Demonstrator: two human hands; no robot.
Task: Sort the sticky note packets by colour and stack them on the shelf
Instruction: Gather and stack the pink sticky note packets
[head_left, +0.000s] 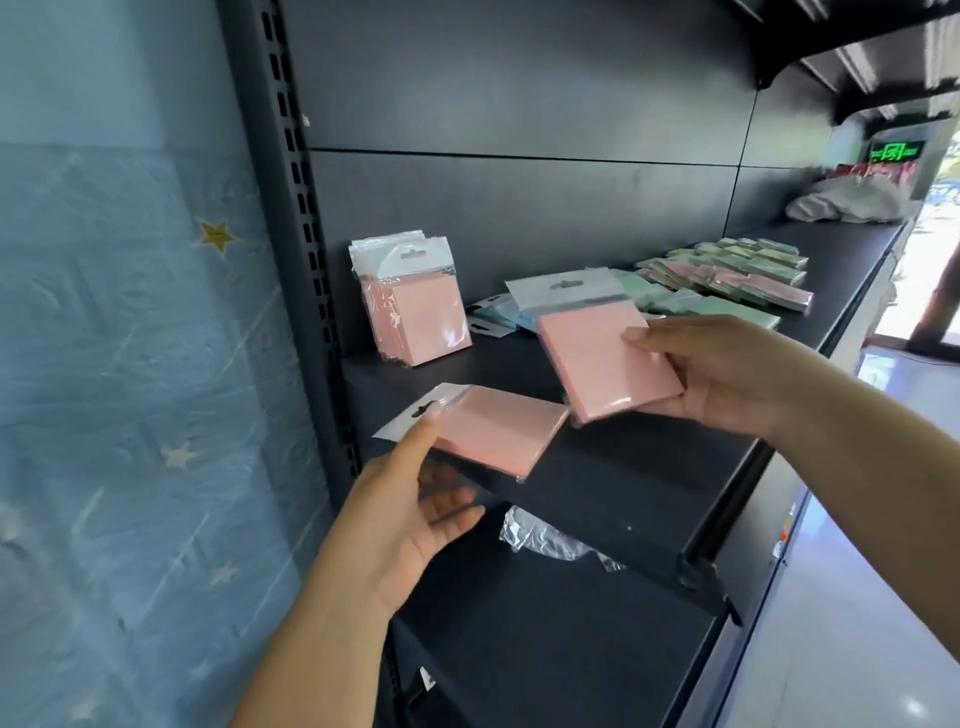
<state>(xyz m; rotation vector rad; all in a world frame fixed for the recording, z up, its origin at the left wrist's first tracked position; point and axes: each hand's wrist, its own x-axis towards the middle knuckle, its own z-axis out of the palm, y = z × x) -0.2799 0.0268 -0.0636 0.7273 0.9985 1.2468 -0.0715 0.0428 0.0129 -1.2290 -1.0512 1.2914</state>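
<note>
Nearest the camera, the left hand (415, 512) held a pink sticky note packet (498, 436) from beneath, thumb laid along its clear header flap, fingers curled under the pad. Just beyond, the right hand (727, 379) pinched a second pink packet (608, 358) at its right edge, thumb on top and fingers below, tilted above the black shelf (649, 467).

Each packet looked light and fairly stiff through the pad, but the cellophane sleeve was glossy and probably slippery, and the header flap was floppy. The pad's edges seemed the sound place to grip, not the flap.

Further back at the left, a pink stack (415, 317) stood upright against the back panel. Blue packets (498, 314) lay flat beside it, and an unsorted spread of green, pink and yellow packets (727, 280) stretched away to the right.
</note>
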